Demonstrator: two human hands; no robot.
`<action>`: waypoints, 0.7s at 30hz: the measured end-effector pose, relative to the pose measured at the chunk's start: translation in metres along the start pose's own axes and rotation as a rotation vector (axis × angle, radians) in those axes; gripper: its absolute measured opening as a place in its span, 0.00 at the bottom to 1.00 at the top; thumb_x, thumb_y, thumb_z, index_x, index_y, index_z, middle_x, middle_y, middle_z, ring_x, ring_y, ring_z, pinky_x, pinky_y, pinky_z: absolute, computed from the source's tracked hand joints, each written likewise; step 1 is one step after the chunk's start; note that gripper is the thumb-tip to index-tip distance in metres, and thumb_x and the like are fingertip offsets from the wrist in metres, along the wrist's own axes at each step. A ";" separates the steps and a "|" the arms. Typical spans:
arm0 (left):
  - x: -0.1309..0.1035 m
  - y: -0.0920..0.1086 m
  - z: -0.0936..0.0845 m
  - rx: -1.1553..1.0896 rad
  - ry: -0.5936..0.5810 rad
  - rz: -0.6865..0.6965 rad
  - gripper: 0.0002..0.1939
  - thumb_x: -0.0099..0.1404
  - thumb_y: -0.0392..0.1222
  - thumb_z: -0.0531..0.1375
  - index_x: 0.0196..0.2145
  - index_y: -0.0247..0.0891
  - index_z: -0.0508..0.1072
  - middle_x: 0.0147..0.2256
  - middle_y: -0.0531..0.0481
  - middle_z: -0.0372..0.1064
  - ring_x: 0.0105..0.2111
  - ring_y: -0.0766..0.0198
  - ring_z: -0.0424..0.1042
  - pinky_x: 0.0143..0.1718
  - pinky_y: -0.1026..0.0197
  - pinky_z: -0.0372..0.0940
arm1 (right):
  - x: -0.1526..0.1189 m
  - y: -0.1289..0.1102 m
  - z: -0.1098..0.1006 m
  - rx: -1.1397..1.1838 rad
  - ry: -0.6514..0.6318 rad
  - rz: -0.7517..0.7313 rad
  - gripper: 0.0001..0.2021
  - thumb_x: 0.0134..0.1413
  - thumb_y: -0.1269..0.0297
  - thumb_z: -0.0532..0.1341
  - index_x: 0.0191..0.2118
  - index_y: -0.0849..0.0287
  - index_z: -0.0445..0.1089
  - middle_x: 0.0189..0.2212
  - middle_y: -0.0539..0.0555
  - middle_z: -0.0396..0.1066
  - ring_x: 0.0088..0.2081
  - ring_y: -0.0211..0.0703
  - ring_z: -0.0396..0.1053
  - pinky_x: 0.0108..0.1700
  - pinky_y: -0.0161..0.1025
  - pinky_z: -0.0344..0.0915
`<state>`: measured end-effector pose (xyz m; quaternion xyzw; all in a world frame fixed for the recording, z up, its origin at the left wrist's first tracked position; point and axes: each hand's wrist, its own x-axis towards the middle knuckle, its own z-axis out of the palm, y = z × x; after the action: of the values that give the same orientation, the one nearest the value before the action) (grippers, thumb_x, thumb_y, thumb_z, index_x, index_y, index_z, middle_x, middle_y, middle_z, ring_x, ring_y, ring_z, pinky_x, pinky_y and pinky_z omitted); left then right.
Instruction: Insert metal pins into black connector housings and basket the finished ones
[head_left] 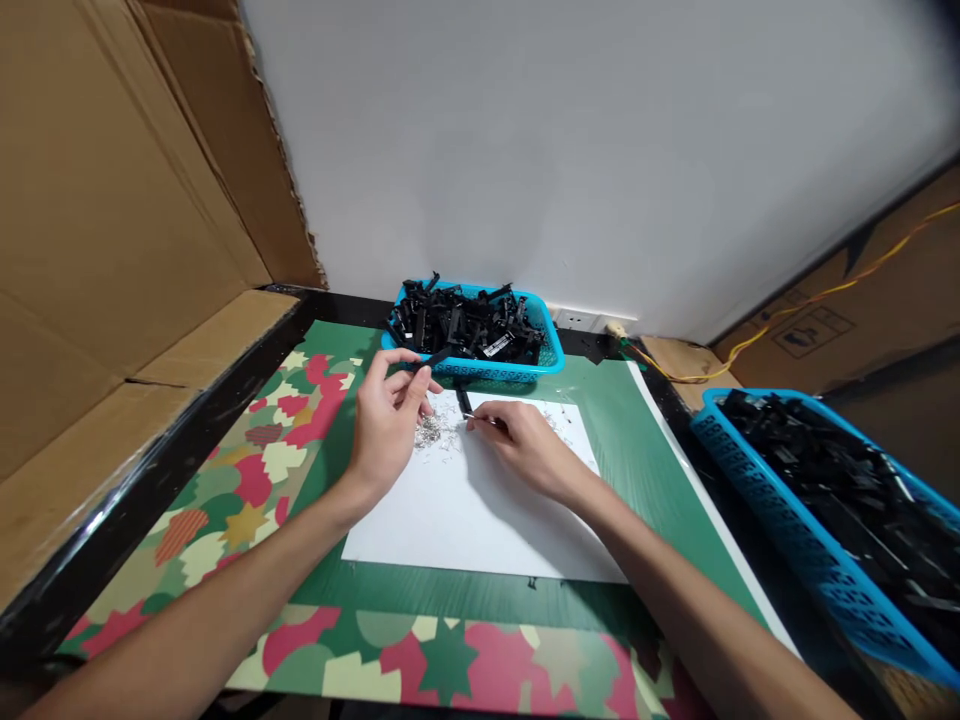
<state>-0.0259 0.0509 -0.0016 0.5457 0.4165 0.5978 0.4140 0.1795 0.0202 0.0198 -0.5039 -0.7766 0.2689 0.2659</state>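
My left hand pinches a slim black plastic part, raised near the front edge of a blue basket full of black parts. Just to the right, my right hand has its fingers closed on a thin metal tool, whose tip is beside another small black piece. Below both hands lies a white sheet. A pile of tiny silvery bits rests on the sheet beside my left fingers.
A second blue basket of black parts stands at the right. Cardboard rises at the left. Yellow and red wires run from a wall socket toward the right. A patterned green mat covers the table.
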 end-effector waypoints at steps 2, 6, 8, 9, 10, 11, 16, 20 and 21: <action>0.001 0.000 0.000 -0.045 -0.010 -0.025 0.15 0.72 0.50 0.65 0.49 0.40 0.69 0.33 0.51 0.76 0.25 0.68 0.71 0.23 0.67 0.65 | 0.007 0.002 0.011 -0.024 0.019 0.021 0.09 0.67 0.71 0.60 0.39 0.60 0.79 0.35 0.56 0.81 0.32 0.42 0.71 0.36 0.38 0.59; 0.001 0.001 0.000 -0.095 -0.012 -0.045 0.16 0.71 0.50 0.66 0.49 0.40 0.69 0.33 0.50 0.76 0.25 0.67 0.74 0.22 0.67 0.67 | 0.015 0.006 0.024 -0.042 0.063 0.051 0.06 0.63 0.69 0.65 0.42 0.58 0.81 0.33 0.54 0.80 0.31 0.43 0.70 0.35 0.37 0.58; 0.002 0.002 0.000 -0.101 -0.012 -0.042 0.16 0.71 0.50 0.66 0.49 0.40 0.69 0.35 0.50 0.76 0.26 0.66 0.75 0.22 0.67 0.67 | 0.018 0.008 0.027 -0.048 0.074 0.056 0.06 0.63 0.68 0.65 0.40 0.57 0.81 0.32 0.54 0.80 0.31 0.43 0.71 0.35 0.38 0.59; 0.002 0.002 0.000 -0.102 -0.012 -0.039 0.16 0.71 0.50 0.66 0.49 0.40 0.68 0.35 0.49 0.76 0.26 0.66 0.75 0.22 0.67 0.68 | 0.019 0.008 0.028 -0.051 0.081 0.057 0.05 0.62 0.69 0.66 0.39 0.57 0.81 0.32 0.54 0.80 0.31 0.43 0.71 0.35 0.38 0.59; 0.001 0.002 0.000 -0.103 -0.014 -0.039 0.16 0.71 0.50 0.66 0.49 0.41 0.68 0.36 0.49 0.75 0.26 0.66 0.75 0.22 0.67 0.68 | 0.019 0.009 0.029 -0.055 0.088 0.058 0.05 0.62 0.69 0.66 0.39 0.57 0.81 0.32 0.54 0.80 0.31 0.44 0.71 0.35 0.38 0.59; 0.001 0.002 0.000 -0.102 -0.017 -0.038 0.16 0.71 0.50 0.66 0.49 0.41 0.68 0.37 0.49 0.75 0.27 0.66 0.75 0.22 0.67 0.69 | 0.020 0.010 0.030 -0.061 0.092 0.057 0.05 0.62 0.70 0.66 0.38 0.57 0.81 0.33 0.54 0.80 0.31 0.44 0.72 0.35 0.38 0.59; -0.004 0.003 0.003 -0.063 -0.057 -0.024 0.13 0.72 0.48 0.65 0.48 0.42 0.67 0.37 0.51 0.70 0.27 0.68 0.73 0.23 0.68 0.68 | 0.018 0.013 0.028 -0.091 0.066 0.060 0.05 0.60 0.72 0.64 0.36 0.58 0.79 0.34 0.55 0.80 0.34 0.46 0.72 0.36 0.39 0.59; -0.009 0.004 0.007 -0.100 -0.141 -0.051 0.11 0.74 0.47 0.63 0.48 0.44 0.66 0.37 0.54 0.63 0.27 0.70 0.68 0.24 0.68 0.66 | 0.009 0.013 0.020 -0.098 0.048 0.057 0.05 0.62 0.72 0.63 0.36 0.58 0.76 0.34 0.56 0.79 0.34 0.46 0.71 0.37 0.40 0.59; -0.010 0.004 0.008 -0.107 -0.162 -0.059 0.10 0.74 0.47 0.62 0.48 0.44 0.65 0.37 0.54 0.62 0.27 0.70 0.67 0.24 0.68 0.66 | 0.006 0.013 0.017 -0.087 0.047 0.060 0.05 0.63 0.71 0.62 0.35 0.58 0.75 0.34 0.56 0.78 0.34 0.46 0.71 0.37 0.40 0.59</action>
<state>-0.0178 0.0401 -0.0004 0.5569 0.3650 0.5608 0.4921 0.1737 0.0280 0.0000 -0.5443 -0.7657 0.2307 0.2534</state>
